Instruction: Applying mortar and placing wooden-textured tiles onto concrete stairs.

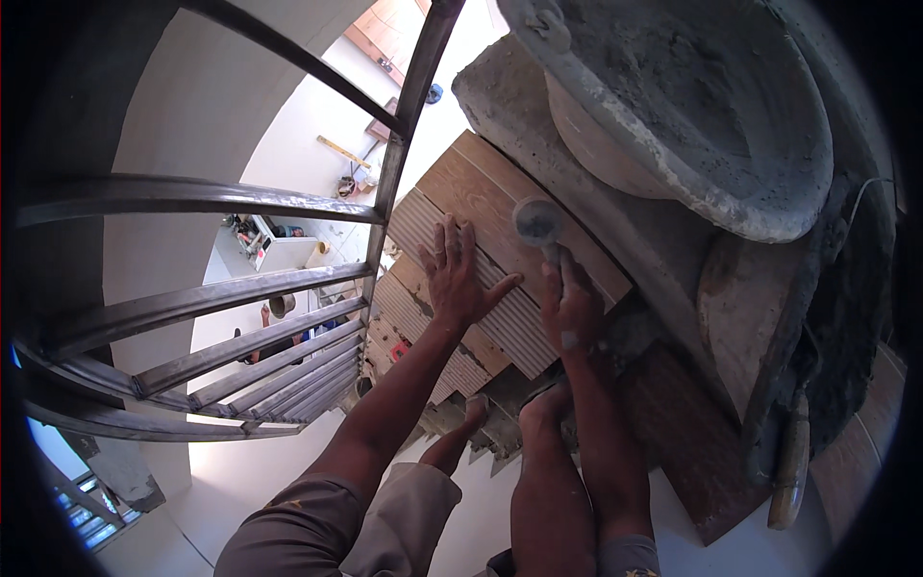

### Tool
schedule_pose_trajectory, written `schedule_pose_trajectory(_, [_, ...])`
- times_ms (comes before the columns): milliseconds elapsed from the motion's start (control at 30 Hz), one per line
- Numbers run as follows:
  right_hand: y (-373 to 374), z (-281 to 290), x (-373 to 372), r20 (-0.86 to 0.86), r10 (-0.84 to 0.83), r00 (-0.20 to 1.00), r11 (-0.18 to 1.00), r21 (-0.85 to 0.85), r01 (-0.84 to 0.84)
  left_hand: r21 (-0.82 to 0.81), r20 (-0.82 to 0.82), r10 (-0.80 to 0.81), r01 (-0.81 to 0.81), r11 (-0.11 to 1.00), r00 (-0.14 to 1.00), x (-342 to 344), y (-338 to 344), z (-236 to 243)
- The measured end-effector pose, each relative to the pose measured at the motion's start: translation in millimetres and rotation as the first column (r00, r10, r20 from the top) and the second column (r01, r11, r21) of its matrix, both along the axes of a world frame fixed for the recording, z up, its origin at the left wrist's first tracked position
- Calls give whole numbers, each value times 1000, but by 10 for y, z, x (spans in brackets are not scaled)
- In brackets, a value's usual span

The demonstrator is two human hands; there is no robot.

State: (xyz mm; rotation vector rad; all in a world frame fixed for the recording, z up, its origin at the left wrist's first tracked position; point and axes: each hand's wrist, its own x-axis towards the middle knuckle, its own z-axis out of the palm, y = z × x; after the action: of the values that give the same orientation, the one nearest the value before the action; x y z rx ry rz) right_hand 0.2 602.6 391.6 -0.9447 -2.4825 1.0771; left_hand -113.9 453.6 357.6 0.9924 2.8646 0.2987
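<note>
My left hand (454,284) lies with fingers spread on the tiles, over the join between a smooth wood-look tile (473,197) and a ribbed tile (508,332). In my right hand (574,303) is the short handle of a mallet (536,221). Its round grey head is over the smooth tile, left of a narrow wood-look strip (582,252); whether it touches the surface I cannot tell. My bare feet and legs are just below the tiled step.
A large basin (630,120) of grey mortar stands at the upper right. Below it, a wooden-handled tool (790,466) leans near a loose brown tile (692,442). Metal railing bars (279,202) run along the left, beside a drop to a lower floor with a white box (286,252) and a person.
</note>
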Motion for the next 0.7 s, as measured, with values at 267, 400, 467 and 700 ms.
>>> schedule_pose_trajectory(267, [-40, -115, -353, 346, 145, 927, 988, -109, -114, -23, -52, 3, -4, 1000, 999, 4, 0, -115])
schedule_pose_trajectory(400, [-10, -72, -307, 303, 132, 944, 984, -158, -87, -5, -32, 10, -10, 1000, 999, 2, -1, -66])
schedule_pose_trajectory(467, [13, 5, -141, 284, 65, 957, 982, -187, -11, 29, -14, 13, -13, 999, 1000, 31, 55, -37])
schedule_pose_trajectory(700, [2, -47, 95, 272, -23, 962, 989, -133, 62, -1, 14, 6, -6, 1000, 1000, 15, 9, -12])
